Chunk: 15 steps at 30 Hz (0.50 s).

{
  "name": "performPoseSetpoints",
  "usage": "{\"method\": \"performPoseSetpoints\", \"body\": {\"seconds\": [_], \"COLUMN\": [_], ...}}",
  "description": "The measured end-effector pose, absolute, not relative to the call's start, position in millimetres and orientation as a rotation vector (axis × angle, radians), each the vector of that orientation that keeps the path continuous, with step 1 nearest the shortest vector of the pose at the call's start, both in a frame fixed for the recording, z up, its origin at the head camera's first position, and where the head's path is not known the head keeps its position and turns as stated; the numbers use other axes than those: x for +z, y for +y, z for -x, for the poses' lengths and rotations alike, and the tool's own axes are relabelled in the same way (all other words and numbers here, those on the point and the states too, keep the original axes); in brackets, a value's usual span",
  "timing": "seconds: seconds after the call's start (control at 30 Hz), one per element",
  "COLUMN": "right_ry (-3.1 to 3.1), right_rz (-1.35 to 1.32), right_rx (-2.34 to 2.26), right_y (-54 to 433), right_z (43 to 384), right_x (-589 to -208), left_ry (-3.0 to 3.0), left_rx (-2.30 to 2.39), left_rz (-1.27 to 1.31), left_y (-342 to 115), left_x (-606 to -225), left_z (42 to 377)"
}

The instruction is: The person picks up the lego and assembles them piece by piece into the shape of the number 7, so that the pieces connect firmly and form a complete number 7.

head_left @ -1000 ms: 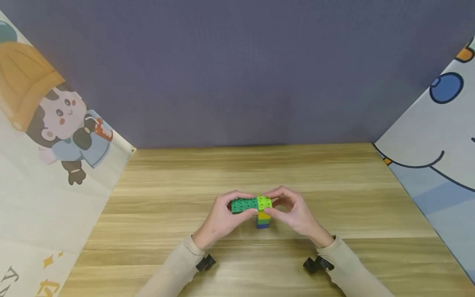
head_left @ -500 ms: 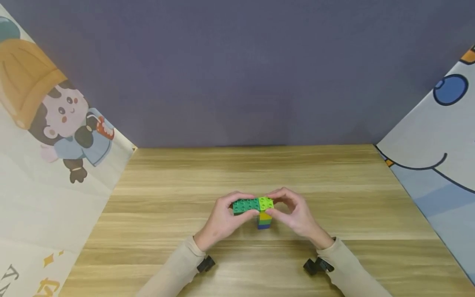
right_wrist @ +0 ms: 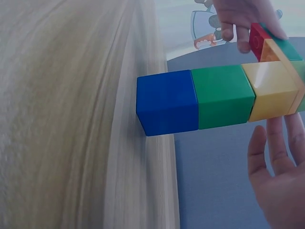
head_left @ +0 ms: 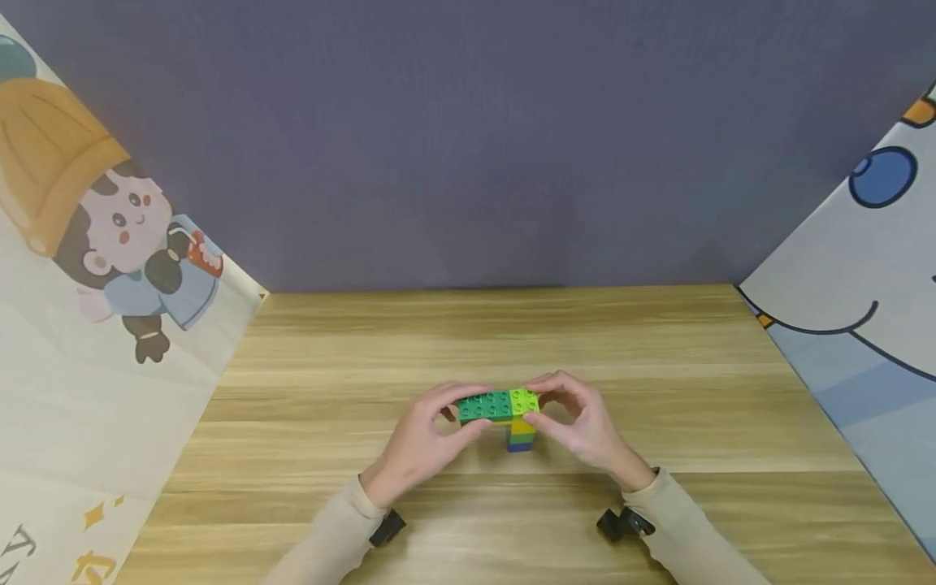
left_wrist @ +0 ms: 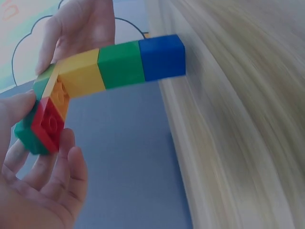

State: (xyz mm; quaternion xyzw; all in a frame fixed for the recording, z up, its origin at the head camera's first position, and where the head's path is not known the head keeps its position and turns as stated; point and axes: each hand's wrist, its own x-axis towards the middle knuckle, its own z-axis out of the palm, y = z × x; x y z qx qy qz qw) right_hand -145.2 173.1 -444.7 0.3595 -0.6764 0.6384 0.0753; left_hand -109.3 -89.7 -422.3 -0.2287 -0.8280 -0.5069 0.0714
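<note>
A column of bricks stands on the table: a blue brick (left_wrist: 164,59) at the bottom, then a green brick (left_wrist: 121,65), then a yellow brick (left_wrist: 82,74). Over it lies a thin orange brick (right_wrist: 270,51) that juts out to the left, with a red brick (left_wrist: 47,125) beside it under the overhang. The top layer is a long dark green brick (head_left: 486,405) and a lime green brick (head_left: 523,401), end to end. My left hand (head_left: 427,439) holds the dark green brick between thumb and fingers. Thumb and forefinger of my right hand (head_left: 583,416) pinch the lime green brick.
The wooden table (head_left: 351,341) ends at a dark grey-blue panel (head_left: 468,146) behind. Printed cartoon panels border it, one on the left (head_left: 66,390) and one on the right (head_left: 841,390). A small black device (head_left: 387,528) sits at the left wrist, another black device (head_left: 623,524) at the right.
My left hand has slid a little to the left along the dark green brick, showing more of its front edge. The right hand and the brick structure have stayed almost still.
</note>
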Motion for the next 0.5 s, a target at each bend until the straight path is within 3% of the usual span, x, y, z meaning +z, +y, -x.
{"method": "performPoseSetpoints", "body": {"seconds": [0.5], "right_ry": [-2.121], "right_rz": [-1.027], "right_rx": [1.897], "right_y": [174.2], "right_z": [144.1], "right_x": [-444.3], "left_ry": [-2.381], "left_rx": [-1.516], "left_rz": [0.763], "left_y": [-102.0], "left_x": [-421.9], "left_z": [109.3]}}
